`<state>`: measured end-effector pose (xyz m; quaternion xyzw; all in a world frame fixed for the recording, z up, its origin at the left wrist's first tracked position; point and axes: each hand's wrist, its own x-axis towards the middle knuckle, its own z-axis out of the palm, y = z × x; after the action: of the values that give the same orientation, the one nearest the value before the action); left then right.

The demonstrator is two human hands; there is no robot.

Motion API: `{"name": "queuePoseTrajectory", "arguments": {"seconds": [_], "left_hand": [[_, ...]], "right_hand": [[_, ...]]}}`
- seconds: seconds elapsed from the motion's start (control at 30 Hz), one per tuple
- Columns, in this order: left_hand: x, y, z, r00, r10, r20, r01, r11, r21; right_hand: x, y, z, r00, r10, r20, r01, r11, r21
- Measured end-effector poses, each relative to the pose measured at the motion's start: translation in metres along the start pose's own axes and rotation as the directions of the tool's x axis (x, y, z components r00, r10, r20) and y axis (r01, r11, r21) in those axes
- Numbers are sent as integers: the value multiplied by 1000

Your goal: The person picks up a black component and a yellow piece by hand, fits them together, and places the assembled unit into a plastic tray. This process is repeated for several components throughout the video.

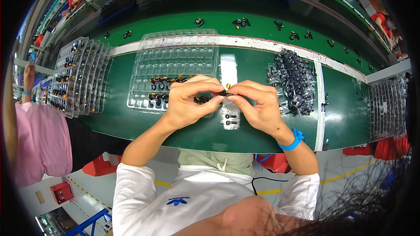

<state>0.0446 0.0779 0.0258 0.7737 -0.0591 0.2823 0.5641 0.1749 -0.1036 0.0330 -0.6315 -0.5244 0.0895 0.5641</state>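
Observation:
My left hand [186, 100] and my right hand [259, 105] meet over the middle of the bench. Between their fingertips is a small black part [224, 93], pinched from both sides; the fingers hide most of it. A small yellow-gold piece [228, 86] shows just above it, and I cannot tell whether the two are joined. Below the hands lies a clear plastic strip [229, 67] with small black pieces [230, 116] on its near end. Left of it, partly behind my left hand, sits a clear compartment tray [175, 53] whose nearer rows hold small black parts with orange bits.
A heap of small black parts [292, 83] lies to the right. Stacked clear trays stand at the left [78, 78] and right [387, 109]. Beyond a white rail, a green belt [166, 25] carries scattered black parts. A person in a pink shirt [43, 140] is at the left.

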Motion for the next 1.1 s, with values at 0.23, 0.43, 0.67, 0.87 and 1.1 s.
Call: {"name": "queuePoseTrajectory", "arguments": {"seconds": [0.23,0.43,0.67,0.87,1.1], "left_hand": [[3,3,-3,997,-61,38,59,997,48],[57,-26,-51,901,-433,22,431,899,73],[114,-88,-112,910,-289,-297,370,889,270],[72,-35,-77,980,-191,-57,188,792,581],[18,12,-38,975,-209,82,47,548,835]], "right_hand": [[-6,4,5,997,46,-64,-44,999,23],[1,17,-14,962,218,162,-196,971,-138],[0,20,-21,784,143,604,-68,987,-146],[-9,12,-15,792,138,594,74,945,-318],[-11,10,-10,821,170,545,42,934,-354]]}}
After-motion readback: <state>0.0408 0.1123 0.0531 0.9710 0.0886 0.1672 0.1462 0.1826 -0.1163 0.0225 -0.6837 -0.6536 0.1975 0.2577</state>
